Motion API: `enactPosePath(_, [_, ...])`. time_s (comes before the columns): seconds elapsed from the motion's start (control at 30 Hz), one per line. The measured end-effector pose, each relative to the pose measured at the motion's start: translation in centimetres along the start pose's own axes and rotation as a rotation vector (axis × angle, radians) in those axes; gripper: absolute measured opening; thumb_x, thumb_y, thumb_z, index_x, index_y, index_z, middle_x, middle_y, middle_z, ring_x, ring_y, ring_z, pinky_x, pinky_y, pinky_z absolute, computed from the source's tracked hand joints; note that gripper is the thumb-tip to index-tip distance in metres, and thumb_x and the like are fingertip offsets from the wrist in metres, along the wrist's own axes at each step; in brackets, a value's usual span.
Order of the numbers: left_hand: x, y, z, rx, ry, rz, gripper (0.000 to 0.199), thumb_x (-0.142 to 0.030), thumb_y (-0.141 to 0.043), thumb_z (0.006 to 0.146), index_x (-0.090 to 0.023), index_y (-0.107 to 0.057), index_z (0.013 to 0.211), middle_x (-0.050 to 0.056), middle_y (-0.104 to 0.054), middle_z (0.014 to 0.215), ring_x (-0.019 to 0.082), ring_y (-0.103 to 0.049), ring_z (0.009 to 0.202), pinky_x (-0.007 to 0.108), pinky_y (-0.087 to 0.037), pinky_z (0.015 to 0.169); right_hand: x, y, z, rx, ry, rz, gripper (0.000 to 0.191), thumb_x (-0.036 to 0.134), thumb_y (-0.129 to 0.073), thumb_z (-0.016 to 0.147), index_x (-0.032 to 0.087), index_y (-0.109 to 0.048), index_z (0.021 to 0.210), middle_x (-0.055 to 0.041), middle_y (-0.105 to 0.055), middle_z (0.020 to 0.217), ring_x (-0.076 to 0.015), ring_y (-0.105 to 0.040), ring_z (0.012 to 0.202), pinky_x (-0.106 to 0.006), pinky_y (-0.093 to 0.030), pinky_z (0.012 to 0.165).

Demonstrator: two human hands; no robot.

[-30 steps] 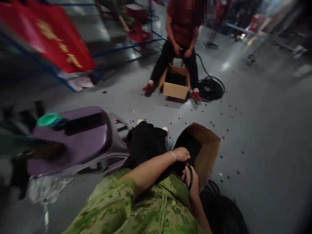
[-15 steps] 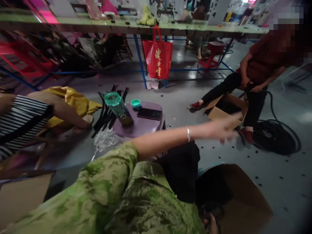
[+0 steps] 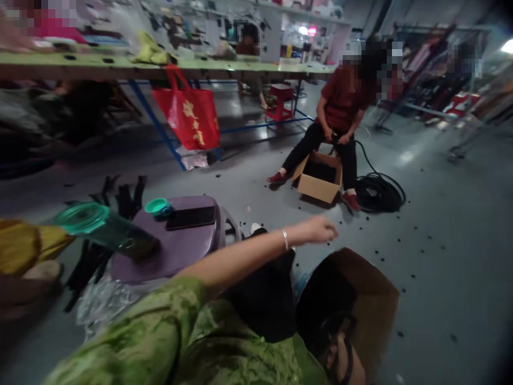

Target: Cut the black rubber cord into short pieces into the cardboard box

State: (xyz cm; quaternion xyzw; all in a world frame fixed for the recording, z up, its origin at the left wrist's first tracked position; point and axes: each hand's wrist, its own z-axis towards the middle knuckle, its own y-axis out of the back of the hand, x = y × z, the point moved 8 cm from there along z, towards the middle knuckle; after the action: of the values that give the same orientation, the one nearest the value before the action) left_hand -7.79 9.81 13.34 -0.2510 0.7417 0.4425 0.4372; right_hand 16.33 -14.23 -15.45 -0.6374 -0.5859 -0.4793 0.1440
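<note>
My left hand (image 3: pixel 318 230) is stretched out in front of me over the floor, just beyond the far rim of a cardboard box (image 3: pixel 374 305). Its fingers are loosely bent and somewhat blurred, with nothing seen in them. A silver bracelet (image 3: pixel 285 240) circles that wrist. Low in the view, my right hand (image 3: pixel 342 361) is closed around a black cord or tube (image 3: pixel 349 350) that loops at the box opening. Dark shadow or black material fills the box, and I cannot make out its contents.
At left stands a purple stool (image 3: pixel 180 243) with a green bottle (image 3: pixel 108 230), a turquoise lid (image 3: pixel 158 207) and a phone (image 3: pixel 190 217). Opposite sits a person (image 3: pixel 344 104) behind a small carton (image 3: pixel 319 187), beside a black coil (image 3: pixel 380 192). A red bag (image 3: pixel 192 117) hangs from the long table.
The view has swung to the right. My left hand has drawn in from its far reach, fingers less extended. My right hand shows more fully, with the black loop at it.
</note>
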Motion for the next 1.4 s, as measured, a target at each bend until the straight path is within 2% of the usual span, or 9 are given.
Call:
enactPosePath(0.07, [3.8, -8.8, 1.5, 0.095, 0.093, 0.140, 0.031, -0.009, -0.054, 0.082, -0.013, -0.074, 0.105, 0.009, -0.075, 0.103, 0.017, -0.067, 0.089, 0.027, -0.052, 0.080, 2.0, 0.7, -1.2, -0.018, 0.016, 0.072, 0.077, 0.083, -0.062, 0.060, 0.020, -0.067, 0.104, 0.0005, -0.060, 0.056, -0.0198, -0.058, 0.042, -0.032, -0.047, 0.042])
enactPosePath(0.13, [5.9, -14.9, 2.3, 0.106, 0.121, 0.154, 0.033, -0.016, -0.058, 0.083, -0.015, -0.073, 0.113, 0.011, -0.073, 0.115, 0.022, -0.068, 0.098, 0.030, -0.053, 0.085, 4.9, 1.1, -2.6, -0.016, 0.140, 0.031, 0.081, 0.079, -0.060, 0.070, 0.014, -0.066, 0.118, 0.0017, -0.060, 0.059, -0.0162, -0.058, 0.047, -0.028, -0.048, 0.048])
enactPosePath(0.2, [7.1, -18.6, 2.2, 0.091, 0.145, 0.084, 0.032, -0.020, -0.057, 0.086, -0.013, -0.072, 0.113, 0.013, -0.072, 0.116, 0.023, -0.068, 0.100, 0.030, -0.053, 0.086, 6.9, 1.3, -3.6, -0.036, 0.204, -0.042, 0.077, 0.074, -0.056, 0.078, 0.011, -0.066, 0.121, 0.0008, -0.061, 0.060, -0.0149, -0.057, 0.048, -0.027, -0.047, 0.050])
enactPosePath(0.3, [8.0, -21.6, 1.3, 0.182, 0.148, -0.230, 0.029, -0.017, -0.052, 0.090, -0.015, -0.071, 0.111, 0.007, -0.074, 0.096, 0.015, -0.068, 0.077, 0.024, -0.054, 0.073, 8.5, 1.2, -4.2, -0.049, 0.288, -0.145, 0.065, 0.065, -0.053, 0.086, 0.012, -0.069, 0.121, 0.0026, -0.057, 0.054, -0.0145, -0.055, 0.047, -0.025, -0.046, 0.051])
enactPosePath(0.4, [9.9, -21.6, 0.4, 0.149, 0.274, -0.454, 0.021, -0.015, -0.052, 0.089, -0.013, -0.068, 0.102, 0.002, -0.069, 0.078, 0.009, -0.059, 0.056, 0.021, -0.049, 0.057, 8.5, 0.9, -4.3, -0.038, 0.318, -0.188, 0.058, 0.058, -0.055, 0.089, 0.015, -0.069, 0.125, 0.0020, -0.060, 0.056, -0.0145, -0.056, 0.048, -0.024, -0.046, 0.051])
enactPosePath(0.5, [11.0, -21.3, -0.6, 0.121, 0.348, -0.541, 0.009, -0.016, -0.056, 0.088, -0.013, -0.064, 0.089, -0.002, -0.062, 0.068, 0.007, -0.053, 0.049, 0.019, -0.042, 0.050, 8.4, 0.7, -4.4, -0.044, 0.326, -0.209, 0.054, 0.054, -0.055, 0.090, 0.016, -0.069, 0.126, 0.0003, -0.062, 0.059, -0.0163, -0.060, 0.054, -0.024, -0.048, 0.053])
enactPosePath(0.8, [11.1, -20.4, -1.3, 0.077, 0.256, -0.487, 0.012, -0.021, -0.059, 0.082, -0.012, -0.067, 0.086, -0.003, -0.058, 0.063, 0.008, -0.049, 0.056, 0.019, -0.039, 0.056, 7.7, 0.0, -4.5, -0.004, 0.292, -0.209, 0.053, 0.053, -0.059, 0.087, 0.017, -0.069, 0.125, 0.0007, -0.062, 0.058, -0.0164, -0.060, 0.051, -0.024, -0.047, 0.051])
enactPosePath(1.1, [11.2, -20.4, -1.6, 0.067, 0.235, -0.441, 0.018, -0.024, -0.059, 0.080, -0.013, -0.072, 0.088, -0.002, -0.061, 0.063, 0.011, -0.053, 0.061, 0.021, -0.043, 0.062, 7.2, -1.1, -4.3, 0.166, 0.146, 0.192, 0.066, 0.061, -0.061, 0.083, 0.013, -0.064, 0.128, -0.0040, -0.068, 0.079, -0.0125, -0.060, 0.056, -0.023, -0.051, 0.050])
enactPosePath(1.4, [11.6, -20.6, -1.6, 0.075, 0.207, -0.392, 0.019, -0.025, -0.060, 0.079, -0.014, -0.073, 0.087, -0.003, -0.059, 0.060, 0.011, -0.053, 0.060, 0.022, -0.042, 0.061, 6.6, -0.6, -2.8, 0.144, 0.199, 0.037, 0.063, 0.057, -0.066, 0.081, 0.016, -0.066, 0.128, -0.0025, -0.069, 0.081, -0.0144, -0.065, 0.063, -0.025, -0.052, 0.058])
